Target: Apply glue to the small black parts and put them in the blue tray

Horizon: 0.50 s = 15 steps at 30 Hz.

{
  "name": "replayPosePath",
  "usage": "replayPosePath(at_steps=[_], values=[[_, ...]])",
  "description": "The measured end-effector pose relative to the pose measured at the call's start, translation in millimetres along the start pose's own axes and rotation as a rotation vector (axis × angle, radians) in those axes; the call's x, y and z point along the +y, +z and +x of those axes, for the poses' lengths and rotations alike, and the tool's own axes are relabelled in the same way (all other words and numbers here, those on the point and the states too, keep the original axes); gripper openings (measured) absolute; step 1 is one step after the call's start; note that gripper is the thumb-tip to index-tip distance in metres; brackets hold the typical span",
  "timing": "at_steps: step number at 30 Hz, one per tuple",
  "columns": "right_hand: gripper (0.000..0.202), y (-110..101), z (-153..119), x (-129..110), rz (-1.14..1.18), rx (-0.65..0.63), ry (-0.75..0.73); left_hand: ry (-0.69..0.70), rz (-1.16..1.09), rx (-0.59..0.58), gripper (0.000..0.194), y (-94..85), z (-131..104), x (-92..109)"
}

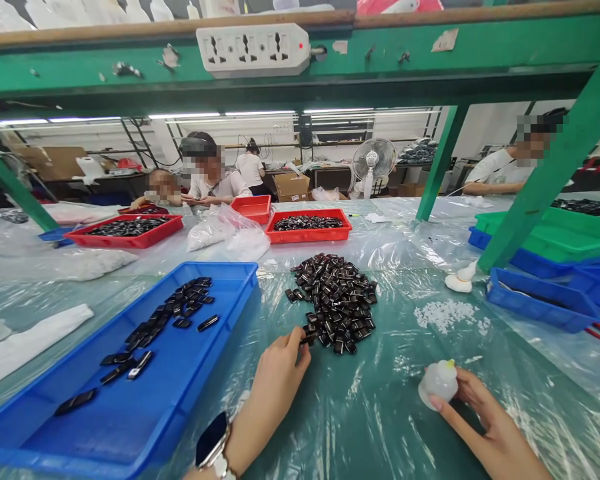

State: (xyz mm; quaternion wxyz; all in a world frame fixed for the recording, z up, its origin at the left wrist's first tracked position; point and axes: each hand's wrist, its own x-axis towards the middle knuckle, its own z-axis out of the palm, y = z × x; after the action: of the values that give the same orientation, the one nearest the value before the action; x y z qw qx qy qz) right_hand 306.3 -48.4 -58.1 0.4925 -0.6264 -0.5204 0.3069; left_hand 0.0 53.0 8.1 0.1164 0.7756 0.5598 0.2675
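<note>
Fingers of the left hand (280, 363) are pinching one black piece at the near edge of the black heap (336, 300) in mid-frame, within reach of the blue tray (230, 293) at lower left. Right hand (485, 427) is gripping a small white bottle (437, 381) upright on the table (380, 413), lower right.

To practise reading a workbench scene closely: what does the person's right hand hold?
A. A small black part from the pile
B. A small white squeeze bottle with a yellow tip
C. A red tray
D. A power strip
B. The right hand grips a small white squeeze bottle with a yellow tip on the plastic-covered table, while the left hand reaches to the pile of black parts.
</note>
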Motion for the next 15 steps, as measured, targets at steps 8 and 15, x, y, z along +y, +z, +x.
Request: replayPosePath(at_steps=[8,15], values=[[0.044,-3,-4,2,-0.013,0.025,0.021,-0.023,-0.413,-0.112,0.009,1.3,-10,13],[0.051,-6,-4,1,-0.012,0.019,0.119,-0.085,-0.762,-0.351,0.015,5.2,-17,25]])
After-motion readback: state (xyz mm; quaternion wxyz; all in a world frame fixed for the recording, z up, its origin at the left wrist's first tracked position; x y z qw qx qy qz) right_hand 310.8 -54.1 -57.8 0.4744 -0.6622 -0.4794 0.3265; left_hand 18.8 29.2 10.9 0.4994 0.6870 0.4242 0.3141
